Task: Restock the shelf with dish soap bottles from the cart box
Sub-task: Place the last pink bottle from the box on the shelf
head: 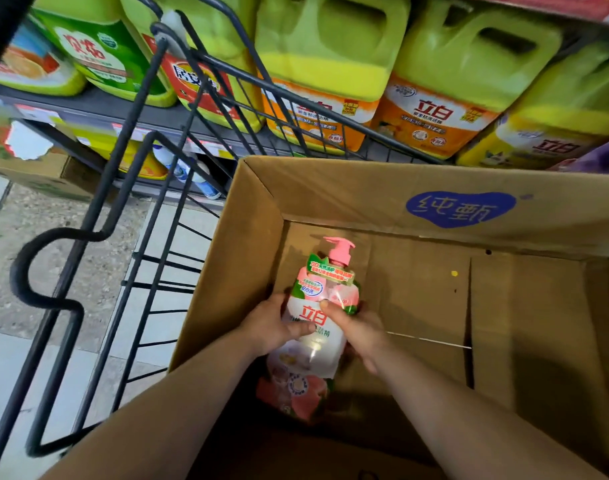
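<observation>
A dish soap bottle (318,296) with a pink pump top and a white, pink and green label lies inside the open cardboard box (434,206) on the cart. My left hand (273,323) grips its left side, thumb across the label. From the right, my right hand (356,325) grips the bottle with its thumb on the front. Both forearms reach down into the box. The shelf (99,107) stands beyond the cart.
The black wire cart (164,216) frames the box on the left. Large yellow detergent jugs (325,64) fill the shelf ahead. A lower shelf holds more bottles (192,174). Another carton (29,161) sits at left, above the tiled floor (54,237).
</observation>
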